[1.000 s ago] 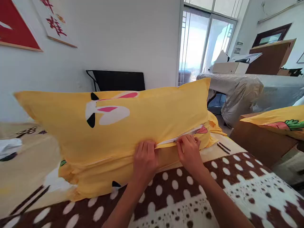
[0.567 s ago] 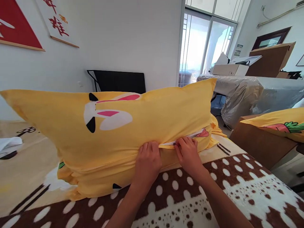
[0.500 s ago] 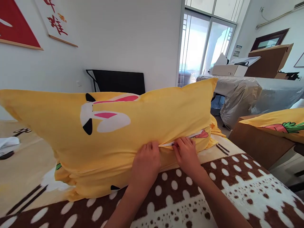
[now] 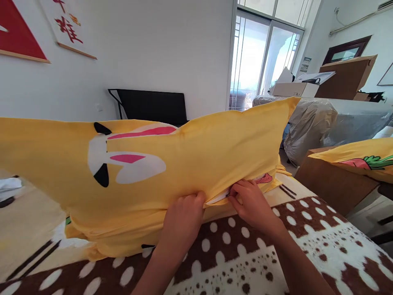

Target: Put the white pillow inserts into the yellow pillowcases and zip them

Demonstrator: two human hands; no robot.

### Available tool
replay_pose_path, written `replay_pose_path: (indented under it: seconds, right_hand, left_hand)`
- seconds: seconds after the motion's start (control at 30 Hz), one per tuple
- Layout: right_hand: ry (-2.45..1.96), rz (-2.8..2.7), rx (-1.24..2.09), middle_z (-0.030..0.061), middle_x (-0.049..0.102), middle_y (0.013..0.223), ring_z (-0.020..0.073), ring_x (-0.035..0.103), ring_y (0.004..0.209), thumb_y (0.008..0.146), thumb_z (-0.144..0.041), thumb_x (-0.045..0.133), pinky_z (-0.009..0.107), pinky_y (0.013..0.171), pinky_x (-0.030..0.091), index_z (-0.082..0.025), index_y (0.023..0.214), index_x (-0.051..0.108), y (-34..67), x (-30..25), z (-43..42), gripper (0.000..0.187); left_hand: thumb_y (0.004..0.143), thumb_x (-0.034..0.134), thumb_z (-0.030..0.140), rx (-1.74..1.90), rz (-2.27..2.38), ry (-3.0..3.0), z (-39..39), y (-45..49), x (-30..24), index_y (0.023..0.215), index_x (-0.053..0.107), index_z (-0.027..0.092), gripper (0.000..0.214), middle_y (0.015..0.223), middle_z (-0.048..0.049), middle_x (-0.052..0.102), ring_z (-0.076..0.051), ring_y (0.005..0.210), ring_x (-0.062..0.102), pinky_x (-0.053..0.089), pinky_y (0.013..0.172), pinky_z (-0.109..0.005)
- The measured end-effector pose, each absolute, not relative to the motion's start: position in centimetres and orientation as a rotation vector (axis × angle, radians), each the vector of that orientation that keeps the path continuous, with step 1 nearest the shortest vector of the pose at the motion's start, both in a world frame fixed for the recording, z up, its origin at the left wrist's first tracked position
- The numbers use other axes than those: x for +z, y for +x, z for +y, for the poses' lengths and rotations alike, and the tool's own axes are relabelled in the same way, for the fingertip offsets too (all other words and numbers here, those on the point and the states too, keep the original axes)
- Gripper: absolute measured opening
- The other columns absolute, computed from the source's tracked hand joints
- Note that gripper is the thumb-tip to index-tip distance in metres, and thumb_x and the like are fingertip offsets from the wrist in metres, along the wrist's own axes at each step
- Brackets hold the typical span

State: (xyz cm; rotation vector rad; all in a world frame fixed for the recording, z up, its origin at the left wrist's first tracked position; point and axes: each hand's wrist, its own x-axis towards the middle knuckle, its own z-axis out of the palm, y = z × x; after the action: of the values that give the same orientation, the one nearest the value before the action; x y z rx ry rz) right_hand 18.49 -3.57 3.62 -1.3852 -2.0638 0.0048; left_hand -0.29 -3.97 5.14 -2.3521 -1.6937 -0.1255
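Note:
A yellow pillowcase (image 4: 221,151), filled out and printed with a white rabbit with pink ears, stands on its long side across the bed. Along its lower edge runs a white zipper (image 4: 218,198), with a gap in the cloth between my hands. My left hand (image 4: 184,217) is closed on the pillowcase fabric at the left end of that gap. The fingers of my right hand (image 4: 251,203) pinch the zipper at a small dark spot, seemingly its pull, mostly covered by my fingertips. More yellow cloth (image 4: 123,241) lies bunched beneath the pillowcase.
Under everything is a brown and white dotted blanket (image 4: 227,237). Another yellow pillow (image 4: 380,153) with a carrot print rests at the right by a cardboard box (image 4: 328,184). Behind are plastic-wrapped furniture (image 4: 307,131) and a black panel (image 4: 153,105) against the wall.
My right hand has shifted slightly right and down along the zipper. My left hand has moved a little left and down. The pillowcase's upper part has tilted closer and its right corner stretches farther right.

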Motion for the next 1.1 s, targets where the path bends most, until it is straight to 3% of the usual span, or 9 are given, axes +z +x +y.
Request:
replay_pose_path:
  seconds: [0.33, 0.57, 0.87, 1.0, 1.1]
  right_hand:
    - [-1.659, -2.048, -0.016, 0.0025, 0.063, 0.078, 0.0177, 0.056, 0.079, 0.08, -0.013, 0.051, 0.031, 0.077, 0.031, -0.017, 0.068, 0.054, 21.4, 4.8, -4.2, 0.013]
    - [-1.619, -2.144, -0.118, 0.0018, 0.063, 0.075, 0.0172, 0.054, 0.074, 0.082, -0.014, 0.049, 0.03, 0.072, 0.032, -0.019, 0.072, 0.057, 24.5, 4.6, -3.3, 0.014]
    - [-1.284, -1.634, -0.577, 0.0055, 0.066, 0.086, 0.0205, 0.056, 0.088, 0.086, -0.017, 0.051, 0.035, 0.08, 0.038, -0.019, 0.079, 0.057, 28.0, -2.5, -2.5, 0.009]
    - [-1.261, -1.519, -0.604, 0.0057, 0.066, 0.087, 0.0211, 0.056, 0.087, 0.085, -0.015, 0.052, 0.036, 0.08, 0.039, -0.019, 0.082, 0.057, 27.8, -4.1, -2.0, 0.006]
    - [-1.244, -1.516, -0.557, 0.0053, 0.064, 0.083, 0.0194, 0.057, 0.081, 0.085, -0.014, 0.049, 0.035, 0.076, 0.04, -0.019, 0.081, 0.054, 27.9, -4.2, -1.8, 0.008]
  left_hand:
    - [0.082, 0.039, 0.013, -0.142, -1.765, -2.332, -3.7, -0.1, 5.2, 0.082, 0.057, 0.021, 0.019, 0.074, -0.0074, 0.068, -0.029, 0.074, 0.066, 0.036, 0.056, -0.032]
    - [0.083, 0.041, 0.014, -0.159, -1.731, -2.344, -4.0, -0.1, 5.4, 0.082, 0.057, 0.019, 0.018, 0.075, -0.0083, 0.068, -0.028, 0.075, 0.067, 0.037, 0.057, -0.031]
    - [0.081, 0.048, 0.014, -0.334, -1.586, -2.235, -3.3, 0.7, 4.1, 0.082, 0.058, 0.018, 0.011, 0.078, -0.0087, 0.064, -0.028, 0.08, 0.062, 0.042, 0.061, -0.033]
    - [0.082, 0.048, 0.011, -0.36, -1.485, -2.153, -3.8, 1.7, 3.8, 0.085, 0.057, 0.017, 0.012, 0.085, -0.0079, 0.062, -0.027, 0.086, 0.058, 0.043, 0.065, -0.034]
    - [0.085, 0.05, 0.017, -0.355, -1.437, -2.145, -4.3, 2.0, 4.0, 0.086, 0.056, 0.017, 0.007, 0.087, -0.0074, 0.061, -0.026, 0.086, 0.057, 0.042, 0.068, -0.035]
